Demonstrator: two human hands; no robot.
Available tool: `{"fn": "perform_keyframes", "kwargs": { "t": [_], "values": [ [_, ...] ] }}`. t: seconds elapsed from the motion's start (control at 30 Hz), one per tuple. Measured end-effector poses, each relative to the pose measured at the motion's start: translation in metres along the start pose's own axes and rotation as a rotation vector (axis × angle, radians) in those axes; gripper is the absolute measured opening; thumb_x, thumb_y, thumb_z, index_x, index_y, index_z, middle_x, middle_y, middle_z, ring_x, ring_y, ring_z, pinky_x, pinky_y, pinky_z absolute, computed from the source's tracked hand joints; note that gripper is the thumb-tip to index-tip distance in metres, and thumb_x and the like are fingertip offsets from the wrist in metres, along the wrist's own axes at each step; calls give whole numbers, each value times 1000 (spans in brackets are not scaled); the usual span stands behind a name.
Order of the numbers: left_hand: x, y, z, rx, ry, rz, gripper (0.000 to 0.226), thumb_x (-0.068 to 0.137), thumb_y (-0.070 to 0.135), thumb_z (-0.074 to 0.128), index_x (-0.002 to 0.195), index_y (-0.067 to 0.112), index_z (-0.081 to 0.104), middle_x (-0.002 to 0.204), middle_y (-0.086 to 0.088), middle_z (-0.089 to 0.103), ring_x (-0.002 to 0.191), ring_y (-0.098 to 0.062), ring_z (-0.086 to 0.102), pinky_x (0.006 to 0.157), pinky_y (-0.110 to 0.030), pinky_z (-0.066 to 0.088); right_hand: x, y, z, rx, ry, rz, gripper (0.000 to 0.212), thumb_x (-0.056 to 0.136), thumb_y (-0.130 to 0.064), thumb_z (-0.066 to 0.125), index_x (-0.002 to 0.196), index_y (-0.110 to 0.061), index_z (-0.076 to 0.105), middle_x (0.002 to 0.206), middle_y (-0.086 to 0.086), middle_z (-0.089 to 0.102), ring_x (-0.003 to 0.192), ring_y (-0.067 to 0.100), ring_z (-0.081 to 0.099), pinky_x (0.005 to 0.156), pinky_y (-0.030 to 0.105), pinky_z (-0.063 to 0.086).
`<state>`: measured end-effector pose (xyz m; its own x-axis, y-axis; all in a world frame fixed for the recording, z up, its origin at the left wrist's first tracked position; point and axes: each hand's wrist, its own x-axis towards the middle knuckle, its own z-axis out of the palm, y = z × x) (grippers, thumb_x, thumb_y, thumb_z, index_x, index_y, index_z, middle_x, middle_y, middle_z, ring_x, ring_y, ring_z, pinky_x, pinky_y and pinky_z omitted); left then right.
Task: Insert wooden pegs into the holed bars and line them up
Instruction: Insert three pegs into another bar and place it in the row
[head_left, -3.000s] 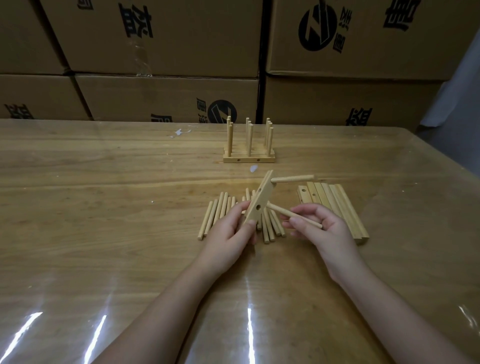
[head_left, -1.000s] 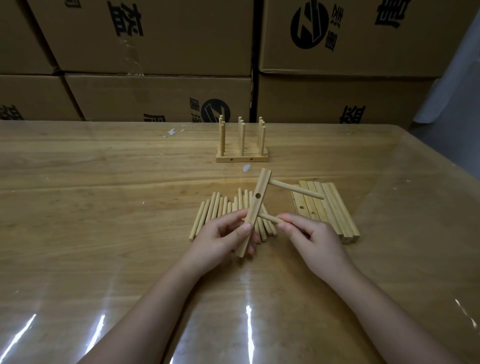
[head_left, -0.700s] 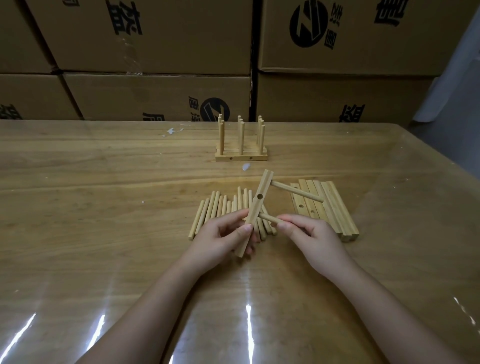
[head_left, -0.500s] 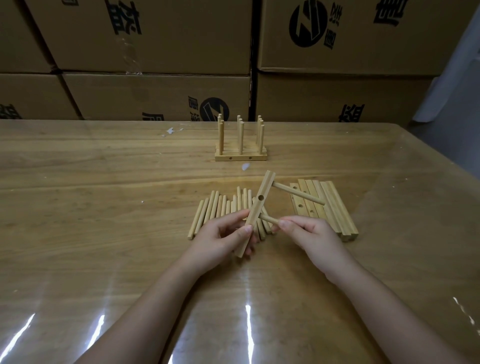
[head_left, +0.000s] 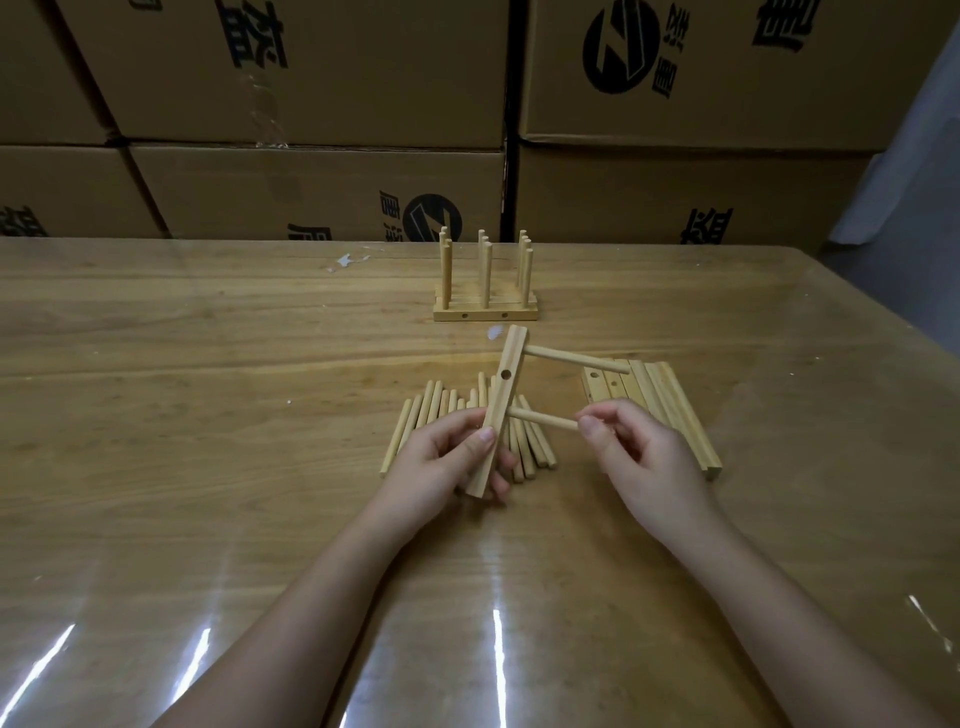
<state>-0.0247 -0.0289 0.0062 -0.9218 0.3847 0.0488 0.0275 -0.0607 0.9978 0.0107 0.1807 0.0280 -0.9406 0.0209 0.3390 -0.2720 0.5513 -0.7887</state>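
Two hands at one holed bar, a peg going into its lower hole.

Right hand (head_left: 644, 457) pinches the free end of a peg (head_left: 543, 419) between thumb and fingertips (head_left: 589, 425); the peg's other end meets the bar (head_left: 497, 410). Left hand (head_left: 447, 462) grips the bar's lower half, thumb in front, fingers behind, holding it tilted above the table (head_left: 208, 415). An upper peg (head_left: 576, 359) juts right from the bar; its middle hole is empty. Loose pegs (head_left: 441, 415) lie beneath, spare bars (head_left: 670, 405) to the right, finished pegged bars (head_left: 485, 296) well beyond.
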Motion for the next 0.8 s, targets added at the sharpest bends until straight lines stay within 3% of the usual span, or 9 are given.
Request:
{"fn": "perform_keyframes", "kwargs": {
  "t": [0.23, 0.33, 0.47, 0.67, 0.8],
  "values": [
    [0, -1, -2, -15, -4, -8, 33, 92, 24, 51, 122, 11, 59, 88, -10, 72, 70, -22, 68, 63, -28, 56, -2, 2, 1, -68, -15, -25, 40, 84, -56, 34, 76, -23, 54, 56, 3, 51, 48, 17, 47, 48, 40, 39],
    [-1, 0, -2, -30, -12, -11, 42, 88, 29, 53, 126, 11, 58, 89, -9, 72, 71, -22, 68, 65, -29, 57, -2, 1, 3, -77, -36, -19, 32, 89, -47, 36, 77, -23, 53, 57, 7, 52, 48, 19, 46, 49, 42, 39],
    [-1, 1, -3, -16, -23, -3, 37, 91, 24, 51, 126, 16, 59, 88, -10, 71, 71, -20, 68, 67, -30, 57, -2, 1, 4, -94, -32, -15, 23, 95, -33, 41, 76, -25, 51, 57, 9, 52, 49, 22, 46, 49, 45, 40],
    [-3, 2, -3, 44, -40, -2, 32, 98, 15, 47, 127, 16, 59, 88, -8, 70, 73, -21, 67, 71, -32, 57, -1, 1, 4, -114, -28, -12, 26, 95, -35, 39, 71, -28, 47, 55, 6, 47, 51, 29, 47, 49, 44, 39],
    [-4, 2, -3, 78, -53, 5, 31, 98, 18, 47, 126, 21, 60, 88, -7, 70, 75, -21, 67, 72, -32, 57, -1, 0, 4, -100, -36, 3, 33, 90, -46, 34, 70, -24, 47, 59, 13, 52, 54, 29, 49, 50, 44, 40]
  ]
}}
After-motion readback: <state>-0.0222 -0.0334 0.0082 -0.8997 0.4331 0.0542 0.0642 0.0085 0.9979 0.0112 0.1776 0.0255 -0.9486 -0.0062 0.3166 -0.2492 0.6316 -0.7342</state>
